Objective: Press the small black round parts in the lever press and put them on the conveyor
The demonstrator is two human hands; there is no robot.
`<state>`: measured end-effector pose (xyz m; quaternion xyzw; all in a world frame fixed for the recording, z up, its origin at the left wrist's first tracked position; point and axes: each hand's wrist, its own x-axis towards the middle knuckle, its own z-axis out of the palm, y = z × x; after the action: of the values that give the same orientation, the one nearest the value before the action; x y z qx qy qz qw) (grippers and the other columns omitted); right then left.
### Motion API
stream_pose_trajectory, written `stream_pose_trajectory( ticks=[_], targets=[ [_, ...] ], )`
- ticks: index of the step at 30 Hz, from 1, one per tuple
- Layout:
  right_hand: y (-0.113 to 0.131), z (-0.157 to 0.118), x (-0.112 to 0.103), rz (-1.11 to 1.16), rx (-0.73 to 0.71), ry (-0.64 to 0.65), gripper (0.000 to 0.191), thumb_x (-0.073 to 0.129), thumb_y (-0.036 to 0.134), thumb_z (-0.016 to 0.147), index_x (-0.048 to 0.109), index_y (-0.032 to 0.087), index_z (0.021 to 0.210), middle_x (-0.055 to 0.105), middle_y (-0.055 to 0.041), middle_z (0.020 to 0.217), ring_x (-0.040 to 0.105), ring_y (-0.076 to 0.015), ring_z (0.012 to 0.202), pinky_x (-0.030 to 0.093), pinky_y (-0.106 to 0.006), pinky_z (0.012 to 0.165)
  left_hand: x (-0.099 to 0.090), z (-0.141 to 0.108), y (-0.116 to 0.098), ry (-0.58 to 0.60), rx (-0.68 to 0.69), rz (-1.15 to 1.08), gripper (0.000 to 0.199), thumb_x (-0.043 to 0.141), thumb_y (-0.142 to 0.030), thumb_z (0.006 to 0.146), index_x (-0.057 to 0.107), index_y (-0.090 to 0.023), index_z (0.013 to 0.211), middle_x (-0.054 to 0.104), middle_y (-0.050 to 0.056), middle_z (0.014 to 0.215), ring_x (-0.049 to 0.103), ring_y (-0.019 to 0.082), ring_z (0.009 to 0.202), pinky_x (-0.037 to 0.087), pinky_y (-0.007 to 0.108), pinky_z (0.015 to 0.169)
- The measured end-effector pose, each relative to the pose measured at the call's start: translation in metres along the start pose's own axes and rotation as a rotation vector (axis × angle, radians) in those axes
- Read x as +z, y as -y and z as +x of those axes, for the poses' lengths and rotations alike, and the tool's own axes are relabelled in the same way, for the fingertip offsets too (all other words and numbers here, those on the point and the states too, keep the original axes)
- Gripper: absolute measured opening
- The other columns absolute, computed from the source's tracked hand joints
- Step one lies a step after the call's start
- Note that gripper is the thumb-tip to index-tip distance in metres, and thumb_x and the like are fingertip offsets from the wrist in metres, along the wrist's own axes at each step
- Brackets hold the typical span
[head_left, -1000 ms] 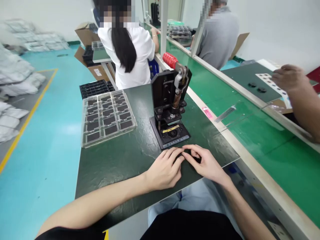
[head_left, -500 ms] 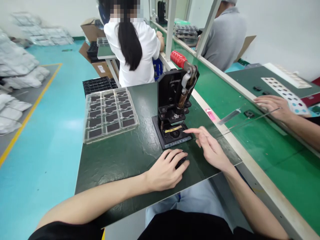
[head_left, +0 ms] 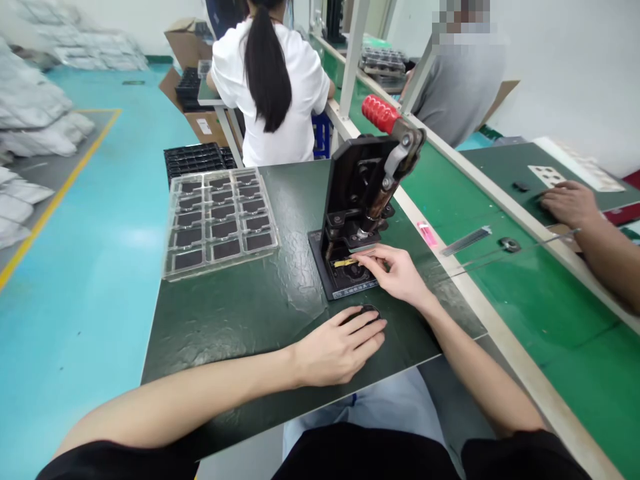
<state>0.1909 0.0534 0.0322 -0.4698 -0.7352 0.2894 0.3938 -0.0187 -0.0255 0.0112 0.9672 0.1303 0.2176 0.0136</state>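
A black toggle press (head_left: 350,187) with a red handle (head_left: 380,113) stands on the dark green table. At its base, a narrow yellow strip (head_left: 343,263) lies across the black fixture (head_left: 356,273). My right hand (head_left: 397,272) reaches in under the press head, with thumb and fingers pinched at the strip's right end; the fingertips partly hide it. Nearer to me, my left hand (head_left: 343,347) rests on the table in front of the press. Its fingers curl over a small black rounded part (head_left: 369,312), mostly covered by the hand.
A clear tray (head_left: 223,223) of dark rectangular pieces lies to the left. Along the right runs a green conveyor (head_left: 500,293) carrying thin strips (head_left: 467,240) and a black part (head_left: 510,245). A co-worker's hand (head_left: 573,203) is beyond it. Another person (head_left: 273,87) sits ahead.
My right hand has moved left and inward, from the fixture's right edge to the yellow strip, its fingers now pinched. My left hand stays over the black part. The view has shifted slightly.
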Motion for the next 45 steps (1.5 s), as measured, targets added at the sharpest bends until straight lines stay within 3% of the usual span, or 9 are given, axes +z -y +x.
stream_pose_trajectory(
  ticks=[7, 14, 20, 27, 32, 35, 37, 41, 45],
  targets=[
    [0.002, 0.0, 0.008, -0.034, -0.076, -0.073, 0.025, 0.063, 0.035, 0.099, 0.079, 0.018, 0.09, 0.075, -0.0067, 0.085, 0.058, -0.0135, 0.062, 0.043, -0.028, 0.053, -0.004, 0.006, -0.008, -0.091, -0.313, 0.016, 0.04, 0.055, -0.032, 0.097, 0.062, -0.006, 0.128, 0.068, 0.018, 0.136, 0.062, 0.032, 0.129, 0.051, 0.042, 0.105],
    [0.003, 0.0, 0.01, -0.081, -0.115, -0.123, 0.025, 0.067, 0.034, 0.097, 0.074, 0.018, 0.078, 0.066, -0.0027, 0.07, 0.051, -0.013, 0.058, 0.043, -0.029, 0.057, 0.0, 0.006, -0.005, -0.123, -0.378, -0.038, 0.043, 0.057, -0.038, 0.098, 0.057, -0.008, 0.128, 0.071, 0.019, 0.128, 0.065, 0.031, 0.126, 0.053, 0.043, 0.103],
    [0.004, 0.001, 0.01, -0.146, -0.086, -0.089, 0.022, 0.065, 0.036, 0.098, 0.078, 0.02, 0.09, 0.07, -0.0046, 0.079, 0.052, -0.0148, 0.063, 0.046, -0.03, 0.063, 0.004, 0.007, 0.005, -0.156, -0.518, -0.188, 0.047, 0.069, -0.048, 0.093, 0.054, -0.017, 0.124, 0.074, 0.011, 0.117, 0.073, 0.026, 0.104, 0.056, 0.038, 0.085],
    [0.004, -0.001, 0.014, -0.134, -0.118, -0.1, 0.019, 0.062, 0.027, 0.099, 0.076, 0.019, 0.09, 0.07, -0.0046, 0.081, 0.054, -0.0148, 0.065, 0.047, -0.029, 0.066, 0.005, 0.009, 0.008, -0.112, -0.524, -0.209, 0.044, 0.074, -0.043, 0.092, 0.054, -0.017, 0.121, 0.074, 0.011, 0.118, 0.071, 0.027, 0.106, 0.053, 0.04, 0.084],
    [0.001, -0.003, 0.016, -0.148, -0.114, -0.122, 0.02, 0.061, 0.029, 0.099, 0.074, 0.019, 0.089, 0.067, -0.0038, 0.078, 0.055, -0.0152, 0.067, 0.047, -0.029, 0.066, 0.001, 0.009, 0.014, -0.104, -0.492, -0.404, 0.045, 0.071, -0.03, 0.093, 0.05, -0.017, 0.131, 0.071, 0.011, 0.128, 0.067, 0.027, 0.115, 0.052, 0.042, 0.093],
    [0.0, -0.002, 0.016, -0.154, -0.102, -0.122, 0.021, 0.061, 0.031, 0.1, 0.074, 0.019, 0.088, 0.065, -0.0036, 0.077, 0.054, -0.015, 0.066, 0.046, -0.029, 0.065, 0.0, 0.01, 0.015, -0.187, -0.5, -0.385, 0.06, 0.074, -0.036, 0.088, 0.047, -0.015, 0.137, 0.067, 0.014, 0.131, 0.063, 0.03, 0.122, 0.053, 0.047, 0.099],
    [0.0, -0.001, 0.017, -0.152, -0.101, -0.121, 0.022, 0.061, 0.031, 0.1, 0.074, 0.019, 0.087, 0.064, -0.0033, 0.075, 0.054, -0.0152, 0.066, 0.045, -0.029, 0.065, 0.001, 0.011, 0.013, -0.195, -0.464, -0.291, 0.059, 0.073, -0.042, 0.089, 0.051, -0.014, 0.135, 0.069, 0.015, 0.126, 0.062, 0.032, 0.121, 0.054, 0.048, 0.1],
    [0.002, 0.0, 0.018, -0.136, -0.113, -0.127, 0.021, 0.062, 0.03, 0.099, 0.073, 0.019, 0.086, 0.065, -0.0033, 0.075, 0.055, -0.0153, 0.066, 0.046, -0.03, 0.066, 0.002, 0.01, 0.008, -0.078, -0.222, -0.109, 0.031, 0.056, -0.033, 0.103, 0.063, -0.015, 0.127, 0.075, 0.01, 0.124, 0.065, 0.026, 0.116, 0.054, 0.04, 0.094],
    [0.003, 0.0, 0.017, -0.099, -0.079, -0.186, 0.022, 0.062, 0.033, 0.099, 0.072, 0.019, 0.084, 0.065, -0.0034, 0.075, 0.056, -0.0154, 0.066, 0.046, -0.03, 0.065, -0.002, 0.006, 0.007, 0.0, -0.002, 0.04, 0.027, 0.053, -0.024, 0.105, 0.068, -0.015, 0.125, 0.073, 0.01, 0.132, 0.068, 0.022, 0.113, 0.05, 0.038, 0.098]
  ],
)
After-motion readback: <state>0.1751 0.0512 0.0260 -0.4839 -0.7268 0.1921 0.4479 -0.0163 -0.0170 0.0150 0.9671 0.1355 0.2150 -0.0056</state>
